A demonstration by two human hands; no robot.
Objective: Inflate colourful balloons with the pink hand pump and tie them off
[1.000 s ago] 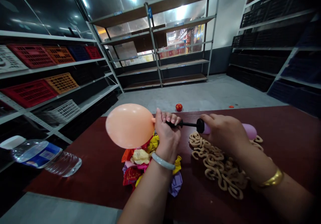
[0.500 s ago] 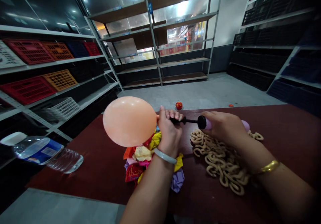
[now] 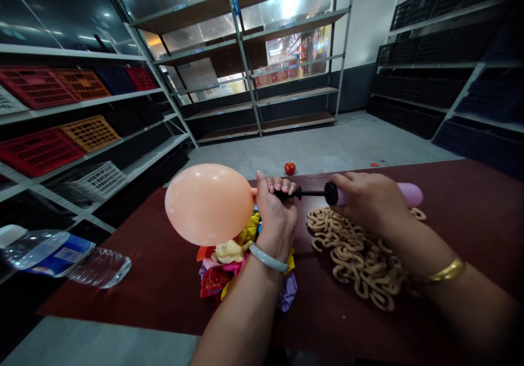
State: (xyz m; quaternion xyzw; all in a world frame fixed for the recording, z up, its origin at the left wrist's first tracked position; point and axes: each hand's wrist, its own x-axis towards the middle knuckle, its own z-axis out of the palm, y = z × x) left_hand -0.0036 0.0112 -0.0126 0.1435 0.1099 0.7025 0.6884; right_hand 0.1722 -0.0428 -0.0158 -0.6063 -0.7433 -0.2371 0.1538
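Note:
My left hand [image 3: 275,208] is closed round the neck of a peach balloon [image 3: 208,204] and the black nozzle of a hand pump. The balloon is inflated and sticks out to the left. My right hand [image 3: 366,202] is wrapped round the pump's lilac barrel [image 3: 407,194], with the thin black rod showing between my hands. Both hands hover just above a dark red table [image 3: 470,213]. Under my left wrist lies a heap of limp coloured balloons [image 3: 229,270]. Below my right hand lies a pile of beige clips [image 3: 356,257].
A plastic water bottle [image 3: 61,254] lies on its side at the table's left edge. A small red object [image 3: 290,168] sits on the floor beyond the table. Metal shelves with red, orange and white crates [image 3: 88,131] line the left; dark shelving fills the right.
The balloon has grown a little larger. My right hand has slid the pump barrel slightly out and back along the rod. The camera has tilted a bit.

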